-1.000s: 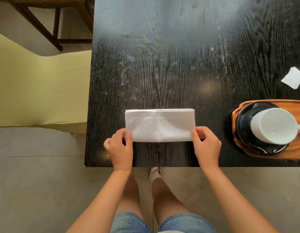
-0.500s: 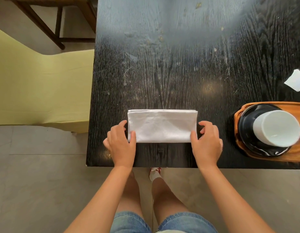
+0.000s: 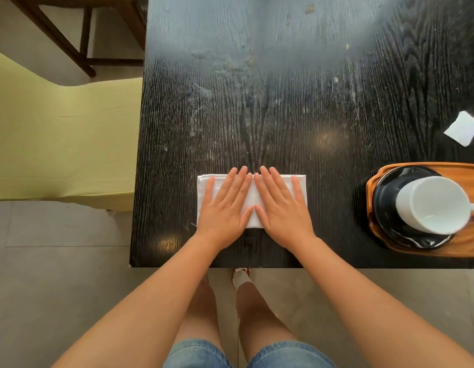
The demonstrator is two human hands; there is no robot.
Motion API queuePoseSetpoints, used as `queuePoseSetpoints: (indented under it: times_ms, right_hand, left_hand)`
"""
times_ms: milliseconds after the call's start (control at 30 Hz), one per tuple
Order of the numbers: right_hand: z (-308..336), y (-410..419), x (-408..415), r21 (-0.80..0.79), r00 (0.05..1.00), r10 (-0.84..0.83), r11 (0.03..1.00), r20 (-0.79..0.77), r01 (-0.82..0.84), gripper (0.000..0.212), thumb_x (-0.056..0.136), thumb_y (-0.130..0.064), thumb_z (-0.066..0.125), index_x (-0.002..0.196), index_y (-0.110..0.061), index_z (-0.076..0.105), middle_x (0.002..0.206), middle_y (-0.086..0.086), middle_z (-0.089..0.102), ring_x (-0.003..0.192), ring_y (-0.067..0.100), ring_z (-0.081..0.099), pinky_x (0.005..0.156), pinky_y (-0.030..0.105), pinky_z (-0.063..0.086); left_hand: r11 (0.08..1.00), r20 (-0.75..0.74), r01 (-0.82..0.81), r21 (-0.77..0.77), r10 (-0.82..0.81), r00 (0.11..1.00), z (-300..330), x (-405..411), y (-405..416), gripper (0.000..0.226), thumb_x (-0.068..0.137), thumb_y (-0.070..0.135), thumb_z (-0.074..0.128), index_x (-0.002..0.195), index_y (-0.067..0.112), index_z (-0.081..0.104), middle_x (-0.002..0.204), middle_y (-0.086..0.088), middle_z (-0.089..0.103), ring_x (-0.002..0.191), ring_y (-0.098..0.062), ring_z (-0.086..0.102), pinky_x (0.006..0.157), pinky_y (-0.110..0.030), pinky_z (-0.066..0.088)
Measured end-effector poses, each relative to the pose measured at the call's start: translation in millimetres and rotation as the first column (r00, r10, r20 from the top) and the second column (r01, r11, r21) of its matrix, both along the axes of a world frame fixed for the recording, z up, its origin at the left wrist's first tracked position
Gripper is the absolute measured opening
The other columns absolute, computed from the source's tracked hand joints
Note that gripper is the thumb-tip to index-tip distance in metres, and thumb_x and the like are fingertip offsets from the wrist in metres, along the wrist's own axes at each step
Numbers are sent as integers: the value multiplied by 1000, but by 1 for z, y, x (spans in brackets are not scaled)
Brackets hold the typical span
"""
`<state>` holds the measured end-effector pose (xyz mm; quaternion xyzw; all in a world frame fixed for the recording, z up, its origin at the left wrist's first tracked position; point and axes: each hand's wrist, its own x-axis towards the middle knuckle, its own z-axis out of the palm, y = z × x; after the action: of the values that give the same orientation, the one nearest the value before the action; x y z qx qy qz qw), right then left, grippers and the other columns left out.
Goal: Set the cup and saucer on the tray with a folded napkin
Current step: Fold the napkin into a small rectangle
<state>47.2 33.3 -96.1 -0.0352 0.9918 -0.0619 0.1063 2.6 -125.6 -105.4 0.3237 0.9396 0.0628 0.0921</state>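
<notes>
Napkin (image 3: 250, 197) white, folded to a long rectangle, flat on black table (image 3: 270, 107) near the front edge; mostly hidden under both hands, only the left end, a strip along the far edge, the right end and a wedge between the thumbs showing. Left hand (image 3: 225, 208) open, palm down, fingers straight and close together, pressed flat on the left half of the napkin. Right hand (image 3: 282, 208) likewise open and flat on the right half, index fingertips almost meeting at the far edge. Nothing gripped by either.

Tray (image 3: 464, 251) wooden, well to the right of the napkin, cut off by the right edge of the frame, so full extent unknown. Saucer (image 3: 384, 203) black, glossy, on the tray's left end, far part covered by cup (image 3: 432, 204). Cup white, resting on the saucer; handle only a stub at the frame edge; upright or tipped hard to tell through the wide lens.

White paper scrap (image 3: 463, 128) on the table beyond the tray, corner clipped by the frame. Wooden chair (image 3: 71, 46) at upper left, only legs and rungs visible. Yellow-green surface (image 3: 57, 139) left of the table, nature unclear. No writing, labels or brands legible anywhere.
</notes>
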Motion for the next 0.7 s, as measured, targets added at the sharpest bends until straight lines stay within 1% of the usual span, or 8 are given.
queuePoseSetpoints:
  times_ms: [100, 233, 300, 433, 500, 567, 633, 700]
  right_hand:
    - [0, 20, 4, 20, 999, 32, 999, -4, -32, 63, 92, -42, 26, 147, -14, 14, 155, 4, 11, 143, 16, 5, 114, 48, 5]
    - [2, 47, 11, 74, 1000, 9, 997, 13, -10, 63, 93, -40, 23, 147, -12, 5, 155, 3, 5, 142, 14, 2, 114, 48, 3]
    - [3, 48, 13, 71, 1000, -12, 997, 14, 11, 63, 93, -40, 22, 146, -10, 6, 154, 4, 5, 142, 16, 3, 114, 48, 3]
    - [9, 37, 30, 59, 994, -94, 994, 49, 91, 65, 93, -42, 21, 146, -8, 9, 156, 7, 7, 142, 18, 5, 112, 53, 7]
    - [10, 25, 50, 54, 989, -135, 990, 66, 131, 67, 92, -44, 22, 146, -7, 12, 156, 10, 11, 143, 20, 8, 110, 58, 8]
    - [11, 7, 71, 39, 977, -196, 980, 84, 194, 67, 93, -47, 18, 146, -7, 16, 155, 12, 13, 144, 21, 4, 109, 61, 8]
    - [13, -14, 89, 39, 960, -258, 966, 107, 256, 68, 92, -49, 19, 145, -7, 19, 154, 14, 13, 144, 23, 1, 109, 61, 8]
    - [16, -33, 102, 32, 954, -272, 962, 124, 270, 71, 87, -48, 29, 144, -6, 23, 153, 17, 15, 143, 27, 7, 108, 61, 10]
  left_hand:
    - [999, -10, 22, -26, -22, 1000, 1, -3, -9, 64, 92, 43, 25, 146, 10, 17, 154, -4, 15, 142, -17, 12, 112, -51, 11]
    - [991, -46, -79, -107, 75, 996, 3, -6, -43, 62, 92, 39, 23, 146, 10, 18, 155, -4, 19, 142, -16, 13, 111, -56, 9]
    - [989, -39, -89, -120, 84, 996, 5, -5, -57, 60, 93, 37, 21, 147, 10, 17, 155, -3, 17, 142, -15, 11, 111, -55, 8]
    - [995, -9, 2, -97, -3, 1000, 4, -17, -69, 58, 95, 37, 19, 148, 14, 13, 156, 0, 15, 144, -9, -5, 114, -48, 6]
    - [991, -13, 83, -103, -85, 996, 5, -31, -72, 57, 95, 36, 20, 148, 16, 13, 156, 1, 16, 143, -8, -5, 114, -47, 6]
    - [986, -25, 130, -105, -134, 991, 9, -41, -66, 58, 94, 38, 21, 147, 15, 15, 155, 1, 18, 143, -10, -2, 114, -48, 6]
    - [994, -17, 77, -82, -78, 997, 13, -37, -47, 66, 92, 48, 21, 147, 13, 17, 156, -1, 19, 144, -14, 2, 113, -51, 4]
    - [998, 9, -57, -27, 58, 998, 13, -22, -22, 76, 88, 59, 22, 147, 12, 17, 157, -1, 12, 144, -16, 4, 111, -55, -4]
